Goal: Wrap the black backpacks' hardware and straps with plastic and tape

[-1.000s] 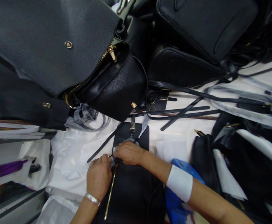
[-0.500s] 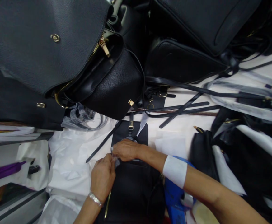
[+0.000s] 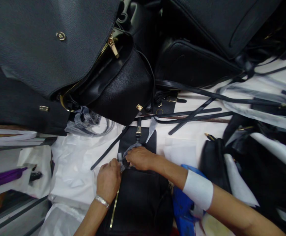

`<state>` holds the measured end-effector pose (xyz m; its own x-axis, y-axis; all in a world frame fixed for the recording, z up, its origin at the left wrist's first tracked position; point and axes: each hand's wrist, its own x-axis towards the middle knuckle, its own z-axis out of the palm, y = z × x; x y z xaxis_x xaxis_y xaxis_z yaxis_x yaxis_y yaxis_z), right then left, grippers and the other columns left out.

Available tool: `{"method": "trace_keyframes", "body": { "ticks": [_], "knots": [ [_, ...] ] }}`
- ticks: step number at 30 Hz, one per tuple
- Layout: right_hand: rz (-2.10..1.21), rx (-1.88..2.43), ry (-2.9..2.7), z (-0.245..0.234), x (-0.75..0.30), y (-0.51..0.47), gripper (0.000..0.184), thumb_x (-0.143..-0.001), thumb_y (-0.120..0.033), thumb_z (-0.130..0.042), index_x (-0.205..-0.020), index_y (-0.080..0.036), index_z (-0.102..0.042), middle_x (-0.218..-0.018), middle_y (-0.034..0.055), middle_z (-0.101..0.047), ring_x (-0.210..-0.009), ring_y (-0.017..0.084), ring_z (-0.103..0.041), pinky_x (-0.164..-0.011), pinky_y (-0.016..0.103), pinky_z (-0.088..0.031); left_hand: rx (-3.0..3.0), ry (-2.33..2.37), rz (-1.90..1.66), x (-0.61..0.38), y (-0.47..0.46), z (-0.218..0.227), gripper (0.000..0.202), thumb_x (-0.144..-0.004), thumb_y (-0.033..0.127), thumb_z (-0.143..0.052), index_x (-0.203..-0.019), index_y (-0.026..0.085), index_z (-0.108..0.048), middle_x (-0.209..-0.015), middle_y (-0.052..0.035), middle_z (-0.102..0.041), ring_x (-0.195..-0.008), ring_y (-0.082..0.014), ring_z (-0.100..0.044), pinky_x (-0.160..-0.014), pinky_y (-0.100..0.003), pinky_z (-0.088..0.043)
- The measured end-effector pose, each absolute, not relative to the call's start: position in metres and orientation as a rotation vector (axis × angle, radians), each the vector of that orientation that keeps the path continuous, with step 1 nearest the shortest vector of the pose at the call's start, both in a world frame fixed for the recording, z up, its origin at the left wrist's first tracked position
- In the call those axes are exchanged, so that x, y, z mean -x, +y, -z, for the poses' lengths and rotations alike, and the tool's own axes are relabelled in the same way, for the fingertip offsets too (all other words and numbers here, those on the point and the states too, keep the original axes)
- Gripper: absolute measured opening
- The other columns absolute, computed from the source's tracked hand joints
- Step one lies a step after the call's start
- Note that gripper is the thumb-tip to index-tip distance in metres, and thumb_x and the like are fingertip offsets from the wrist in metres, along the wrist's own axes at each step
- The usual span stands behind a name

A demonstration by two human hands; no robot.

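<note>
The left hand point(image 3: 109, 179) and right hand point(image 3: 141, 158), both curled with exact grips unclear, are at the plastic wrap point(image 3: 132, 146) by the top of the black zippered bag point(image 3: 140, 200), where a hard tug could tear the wrap.

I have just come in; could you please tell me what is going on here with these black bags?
A person is handling a black, leather-look bag with a gold metal zip, lying on a white surface. The left-hand grip is at the bag's upper left edge; the right-hand grip is by a curved, plastic-wrapped loop. What exactly each holds is hidden. Other black, leather-look bags crowd the far side.
</note>
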<state>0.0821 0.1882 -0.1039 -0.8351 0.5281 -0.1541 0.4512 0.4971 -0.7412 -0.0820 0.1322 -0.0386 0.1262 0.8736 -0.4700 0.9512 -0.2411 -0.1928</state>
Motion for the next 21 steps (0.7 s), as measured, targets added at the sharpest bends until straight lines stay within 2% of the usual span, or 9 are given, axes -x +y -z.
{"method": "trace_keyframes", "body": {
  "ticks": [3, 8, 12, 17, 21],
  "knots": [
    [-1.237, 0.921, -2.627, 0.102, -0.075, 0.181, 0.014, -0.081, -0.018, -0.058, -0.09, -0.013, -0.068, -0.093, 0.0107, -0.071, -0.088, 0.023, -0.064, -0.073, 0.03, -0.044, -2.226, 1.835, 0.745, 0.076, 0.133, 0.039, 0.018, -0.094, 0.021, -0.036, -0.082, 0.019, -0.049, -0.064, -0.0046, -0.063, -0.068, -0.0229, -0.063, -0.063, -0.032, -0.037],
    [-1.263, 0.88, -2.63, 0.102, -0.07, 0.177, 0.012, -0.083, -0.026, -0.061, -0.087, -0.017, -0.068, -0.086, 0.0063, -0.071, -0.081, 0.021, -0.065, -0.067, 0.028, -0.045, -2.215, 1.803, 0.779, 0.067, 0.132, 0.042, 0.015, -0.09, 0.014, -0.038, -0.084, 0.018, -0.05, -0.066, -0.0064, -0.064, -0.073, -0.0243, -0.064, -0.067, -0.032, -0.039],
    [-1.137, 0.969, -2.618, 0.096, -0.083, 0.179, 0.018, -0.083, -0.024, -0.061, -0.095, -0.01, -0.064, -0.097, 0.0136, -0.068, -0.091, 0.025, -0.061, -0.079, 0.034, -0.044, -2.186, 1.839, 0.757, 0.066, 0.133, 0.042, 0.018, -0.093, 0.019, -0.035, -0.083, 0.018, -0.049, -0.065, -0.0061, -0.063, -0.07, -0.024, -0.064, -0.064, -0.032, -0.039],
    [-0.97, 1.03, -2.633, 0.094, -0.089, 0.175, 0.012, -0.085, -0.015, -0.053, -0.087, -0.01, -0.063, -0.092, 0.0126, -0.066, -0.09, 0.026, -0.059, -0.08, 0.038, -0.043, -2.167, 1.86, 0.735, 0.065, 0.134, 0.041, 0.018, -0.093, 0.021, -0.035, -0.083, 0.019, -0.049, -0.067, -0.0066, -0.064, -0.072, -0.0237, -0.064, -0.065, -0.031, -0.039],
    [-1.077, 0.943, -2.615, 0.104, -0.081, 0.169, 0.014, -0.083, -0.024, -0.058, -0.087, -0.012, -0.064, -0.092, 0.0104, -0.067, -0.088, 0.025, -0.06, -0.077, 0.036, -0.044, -2.153, 1.85, 0.744, 0.059, 0.134, 0.042, 0.017, -0.092, 0.018, -0.036, -0.083, 0.018, -0.051, -0.068, -0.0074, -0.065, -0.073, -0.0236, -0.064, -0.066, -0.032, -0.04]
  ]
}}
